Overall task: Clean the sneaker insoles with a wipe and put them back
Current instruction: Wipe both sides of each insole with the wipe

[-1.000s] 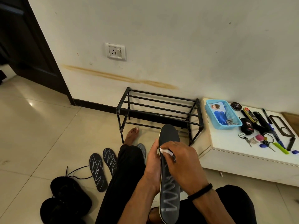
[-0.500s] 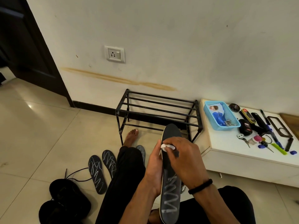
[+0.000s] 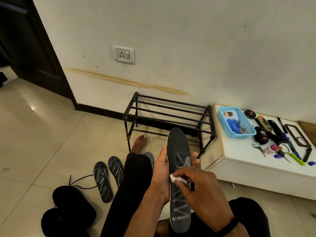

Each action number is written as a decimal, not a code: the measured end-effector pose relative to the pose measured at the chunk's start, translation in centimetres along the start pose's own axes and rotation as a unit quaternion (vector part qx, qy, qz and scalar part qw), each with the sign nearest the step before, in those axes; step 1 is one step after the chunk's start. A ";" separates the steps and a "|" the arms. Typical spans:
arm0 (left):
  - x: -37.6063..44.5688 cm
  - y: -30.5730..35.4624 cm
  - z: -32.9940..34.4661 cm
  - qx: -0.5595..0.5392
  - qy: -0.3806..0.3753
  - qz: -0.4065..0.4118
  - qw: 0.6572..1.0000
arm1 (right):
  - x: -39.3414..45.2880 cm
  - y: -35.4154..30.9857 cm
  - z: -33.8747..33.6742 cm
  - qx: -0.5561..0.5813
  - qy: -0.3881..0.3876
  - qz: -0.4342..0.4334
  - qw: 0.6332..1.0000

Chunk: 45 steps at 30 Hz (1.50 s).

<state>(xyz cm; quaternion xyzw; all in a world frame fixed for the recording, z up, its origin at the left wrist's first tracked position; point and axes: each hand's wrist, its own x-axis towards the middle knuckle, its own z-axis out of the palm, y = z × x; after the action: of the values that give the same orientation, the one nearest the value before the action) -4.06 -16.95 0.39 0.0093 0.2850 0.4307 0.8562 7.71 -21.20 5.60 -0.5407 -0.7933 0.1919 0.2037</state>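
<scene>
Wiping the chalky insole, mid-stroke

Head view: my left hand [image 3: 162, 175] grips the long black insole [image 3: 179, 168] along its edge, fingertips wrapping round at 3 o'clock, toe pointing to 12. My right hand [image 3: 203, 190] pinches the white wipe [image 3: 177, 179] against its middle. The toe end looks mostly clean; white scribbles remain toward the heel at 6, so I reckon firm, overlapping strokes down that way. Two marked insoles [image 3: 109, 178] and the black sneakers [image 3: 68, 211] wait on the floor at 9.
</scene>
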 end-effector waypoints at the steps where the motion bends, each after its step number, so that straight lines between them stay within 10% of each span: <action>1: 0.1 0.0 0.1 -0.002 -0.005 0.000 1.000 | -0.1 0.0 -0.2 0.007 -0.002 0.001 1.000; 13: 0.3 -1.1 -0.7 0.082 -0.001 0.023 0.996 | 5.1 2.4 0.1 -0.078 0.149 0.019 0.986; 45: 0.0 -0.3 -0.4 0.055 -0.029 0.056 0.997 | 2.4 2.5 0.9 -0.086 0.110 -0.001 0.990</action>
<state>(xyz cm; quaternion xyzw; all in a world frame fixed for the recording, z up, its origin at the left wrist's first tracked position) -4.03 -17.26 -0.04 0.0846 0.2822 0.4615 0.8368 8.38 -18.20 3.84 -0.5731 -0.7801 0.0622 0.2433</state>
